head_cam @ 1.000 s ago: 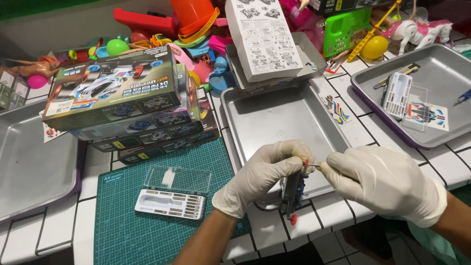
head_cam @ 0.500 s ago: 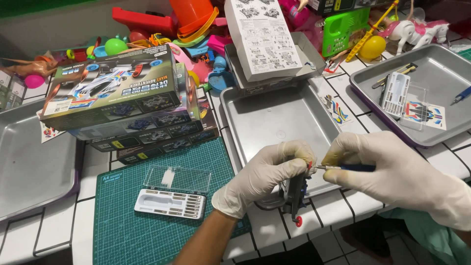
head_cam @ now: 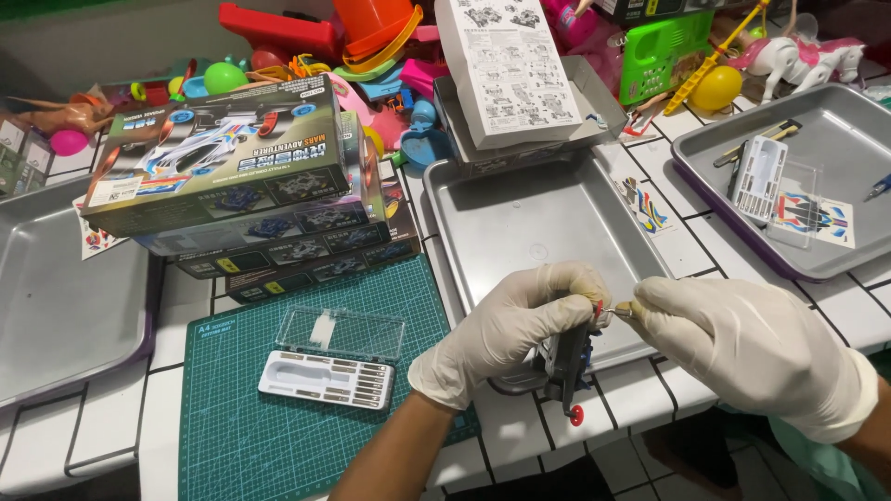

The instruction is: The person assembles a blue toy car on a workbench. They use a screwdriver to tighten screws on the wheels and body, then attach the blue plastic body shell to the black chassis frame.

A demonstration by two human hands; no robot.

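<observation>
The left hand (head_cam: 506,329) grips a dark toy car chassis (head_cam: 568,364) upright, its long axis running down toward the table (head_cam: 650,390) edge. The right hand (head_cam: 742,348) closes on a thin tool (head_cam: 620,314), its tip touching the chassis's top from the right.

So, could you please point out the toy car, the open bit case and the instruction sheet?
toy car (head_cam: 568,360), head view, dark chassis below the left hand.
open bit case (head_cam: 327,378), head view, white tray.
instruction sheet (head_cam: 509,67), head view, middle of the page.
</observation>
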